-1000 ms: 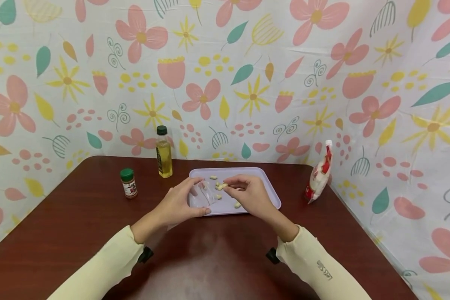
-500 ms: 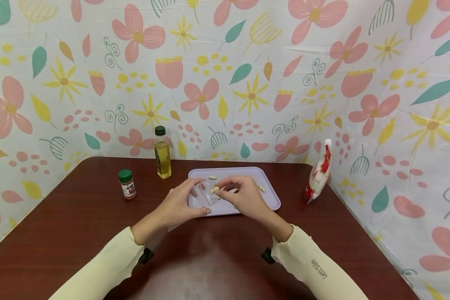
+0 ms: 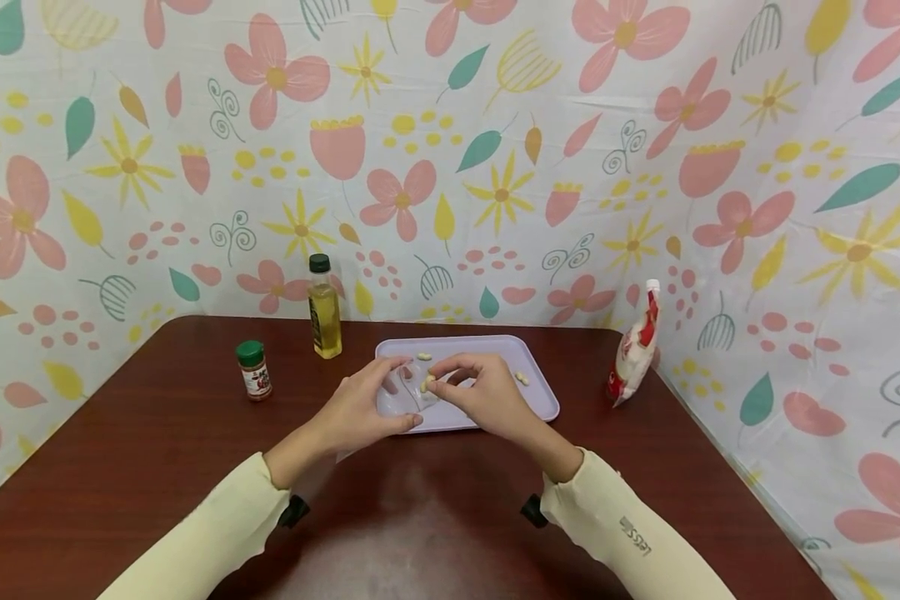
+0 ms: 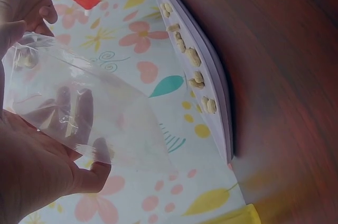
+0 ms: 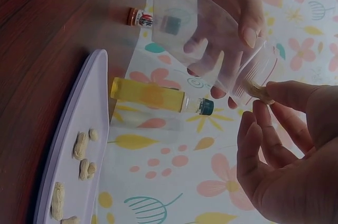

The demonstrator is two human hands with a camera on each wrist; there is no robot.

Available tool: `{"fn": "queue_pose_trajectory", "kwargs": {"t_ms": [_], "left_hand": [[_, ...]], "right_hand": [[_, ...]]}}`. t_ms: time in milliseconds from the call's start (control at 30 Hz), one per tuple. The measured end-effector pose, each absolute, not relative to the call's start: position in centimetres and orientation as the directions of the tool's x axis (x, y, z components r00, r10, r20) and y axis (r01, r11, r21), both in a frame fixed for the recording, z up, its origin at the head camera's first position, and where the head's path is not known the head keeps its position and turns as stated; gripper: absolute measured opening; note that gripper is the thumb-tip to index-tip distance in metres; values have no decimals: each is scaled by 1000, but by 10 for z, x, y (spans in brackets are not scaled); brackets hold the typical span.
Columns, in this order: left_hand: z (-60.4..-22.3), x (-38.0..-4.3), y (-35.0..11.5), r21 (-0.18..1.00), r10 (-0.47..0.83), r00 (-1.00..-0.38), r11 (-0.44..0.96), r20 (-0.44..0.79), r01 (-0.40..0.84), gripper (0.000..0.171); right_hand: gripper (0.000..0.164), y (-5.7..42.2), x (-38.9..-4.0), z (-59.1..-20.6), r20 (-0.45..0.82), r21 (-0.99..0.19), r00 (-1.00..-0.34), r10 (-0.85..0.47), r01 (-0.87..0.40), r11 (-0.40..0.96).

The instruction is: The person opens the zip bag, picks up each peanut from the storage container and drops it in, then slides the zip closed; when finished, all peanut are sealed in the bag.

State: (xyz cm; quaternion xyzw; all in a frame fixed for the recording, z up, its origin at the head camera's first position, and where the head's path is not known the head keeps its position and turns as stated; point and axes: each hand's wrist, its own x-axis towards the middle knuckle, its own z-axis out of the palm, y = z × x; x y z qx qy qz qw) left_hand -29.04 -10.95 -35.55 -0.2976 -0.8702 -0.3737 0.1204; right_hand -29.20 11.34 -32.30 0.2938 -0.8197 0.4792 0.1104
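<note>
My left hand (image 3: 356, 411) holds a clear plastic zip bag (image 4: 124, 113), thumb at one side of its mouth and fingers behind the other. In the right wrist view, a peanut (image 5: 257, 92) in its shell is pinched between the thumb and fingertips of my right hand (image 5: 296, 145), with one end at the bag's mouth. Both hands are over the left and middle part of a pale lilac tray (image 3: 546, 407). Several unshelled peanuts (image 4: 194, 56) lie scattered on that tray; some are hidden behind the right hand in the head view.
Left of the tray stand an oil bottle (image 3: 326, 312) with a dark green cap and a small green-lidded spice jar (image 3: 255, 372). A red and white pouch (image 3: 634, 354) with a spout stands at the right. Floral cloth (image 3: 435, 208) hangs behind the dark wooden table (image 3: 157, 433).
My right hand, with the peanut pinched in it, has moved left to the bag's mouth and then stays there. The left hand keeps holding the bag in nearly the same place.
</note>
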Motion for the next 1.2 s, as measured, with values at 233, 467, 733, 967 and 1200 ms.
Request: {"fn": "queue_pose_trajectory", "kwargs": {"t_ms": [233, 467, 733, 967, 1200], "left_hand": [[-357, -290, -110, 584, 425, -798, 544, 427, 602, 76], [-358, -290, -112, 592, 426, -802, 541, 419, 597, 75], [-358, -290, -114, 594, 416, -814, 557, 405, 580, 74], [-359, -290, -115, 595, 414, -822, 568, 391, 569, 74], [-359, -291, -117, 588, 412, -831, 587, 374, 556, 73]], "right_hand": [[7, 112, -291, -324, 457, -720, -805, -378, -585, 373], [9, 112, -292, -326, 461, -712, -797, -390, -595, 374], [9, 113, -291, -327, 459, -720, -795, -397, -594, 359], [10, 118, -292, -330, 435, -744, -816, -382, -564, 357], [9, 126, -293, -331, 382, -779, -845, -375, -512, 361]]}}
